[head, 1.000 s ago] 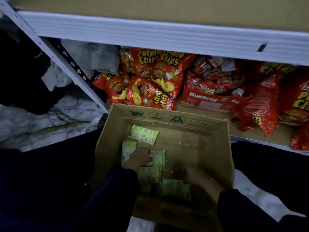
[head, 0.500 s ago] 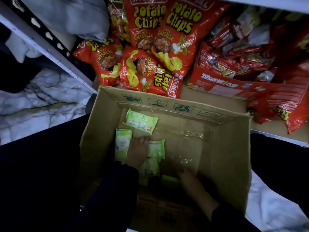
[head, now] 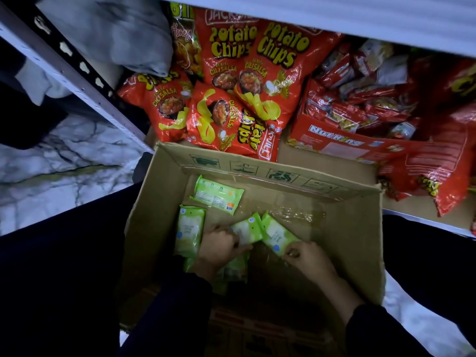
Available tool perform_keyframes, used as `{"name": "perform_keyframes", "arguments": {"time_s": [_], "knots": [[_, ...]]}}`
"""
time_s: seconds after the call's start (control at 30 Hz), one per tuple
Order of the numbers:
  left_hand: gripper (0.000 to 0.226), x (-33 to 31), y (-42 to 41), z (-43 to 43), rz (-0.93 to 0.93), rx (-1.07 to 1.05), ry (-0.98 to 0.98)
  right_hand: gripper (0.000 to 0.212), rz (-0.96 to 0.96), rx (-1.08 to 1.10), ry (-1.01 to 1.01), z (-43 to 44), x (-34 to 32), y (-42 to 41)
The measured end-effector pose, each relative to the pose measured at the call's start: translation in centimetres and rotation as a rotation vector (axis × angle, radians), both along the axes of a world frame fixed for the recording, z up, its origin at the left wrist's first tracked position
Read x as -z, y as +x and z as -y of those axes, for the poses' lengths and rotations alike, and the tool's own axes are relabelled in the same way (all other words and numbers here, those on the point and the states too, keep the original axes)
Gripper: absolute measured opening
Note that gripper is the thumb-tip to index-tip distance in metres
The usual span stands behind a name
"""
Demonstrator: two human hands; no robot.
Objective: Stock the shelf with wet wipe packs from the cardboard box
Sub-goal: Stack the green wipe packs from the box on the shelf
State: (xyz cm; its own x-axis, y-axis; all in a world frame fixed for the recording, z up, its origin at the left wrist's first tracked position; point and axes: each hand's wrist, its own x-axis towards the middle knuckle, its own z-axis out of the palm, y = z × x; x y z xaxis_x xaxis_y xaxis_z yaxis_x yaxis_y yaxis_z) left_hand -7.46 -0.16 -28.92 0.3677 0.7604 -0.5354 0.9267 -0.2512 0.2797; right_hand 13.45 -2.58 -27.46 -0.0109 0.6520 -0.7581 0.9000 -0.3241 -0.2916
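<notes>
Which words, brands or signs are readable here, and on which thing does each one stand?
"Potato Chips": red glossy chip bags.
"CILI SALSA": the same bags.
"JACK", cut off: top of one chip bag.
"Honey", cut off: orange snack bag.
"NutKing", uncertain: red display carton.
Green handling symbols, no words: brown cardboard box.
Print on the green wet wipe packs: too small to read.

Left hand [head: 222,247] and right hand [head: 307,258] close together, fingers curled, pinching.
</notes>
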Motion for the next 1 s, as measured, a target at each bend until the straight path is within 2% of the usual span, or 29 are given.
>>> {"name": "perform_keyframes", "arguments": {"time_s": [0.1,0.13,0.2,0.27,0.53,0.6,0.73,0.87,1.0], "knots": [[0.056,0.3,0.5,-0.6,-0.008,-0.077,0.060,0.037,0.085,0.022,0.023,0.0,0.6,0.4],[0.056,0.7,0.6,-0.5,0.002,-0.124,0.038,0.044,0.121,0.012,0.045,-0.1,0.8,0.4],[0.079,1.8,1.0,-0.4,-0.058,-0.188,-0.074,0.060,0.166,-0.023,0.074,-0.5,1.3,0.1],[0.090,2.5,1.3,-0.6,-0.099,-0.206,-0.092,0.073,0.183,-0.049,0.075,-0.9,1.8,-0.5],[0.091,4.2,1.8,-1.4,-0.055,-0.246,-0.141,0.099,0.159,-0.062,0.054,-2.0,4.5,-3.2],[0.088,4.6,1.7,-1.8,-0.050,-0.243,-0.156,0.097,0.167,-0.048,0.066,-1.7,5.0,-3.6],[0.079,4.4,1.5,-2.0,-0.091,-0.218,-0.148,0.079,0.179,0.032,0.100,-1.4,5.1,-3.5],[0.057,3.1,1.0,-1.7,-0.128,-0.191,-0.017,0.075,0.244,0.044,0.113,-0.9,3.5,-2.2],[0.072,0.6,0.8,-1.9,-0.117,-0.173,0.058,0.071,0.256,0.040,0.170,-0.5,0.5,-0.6]]}}
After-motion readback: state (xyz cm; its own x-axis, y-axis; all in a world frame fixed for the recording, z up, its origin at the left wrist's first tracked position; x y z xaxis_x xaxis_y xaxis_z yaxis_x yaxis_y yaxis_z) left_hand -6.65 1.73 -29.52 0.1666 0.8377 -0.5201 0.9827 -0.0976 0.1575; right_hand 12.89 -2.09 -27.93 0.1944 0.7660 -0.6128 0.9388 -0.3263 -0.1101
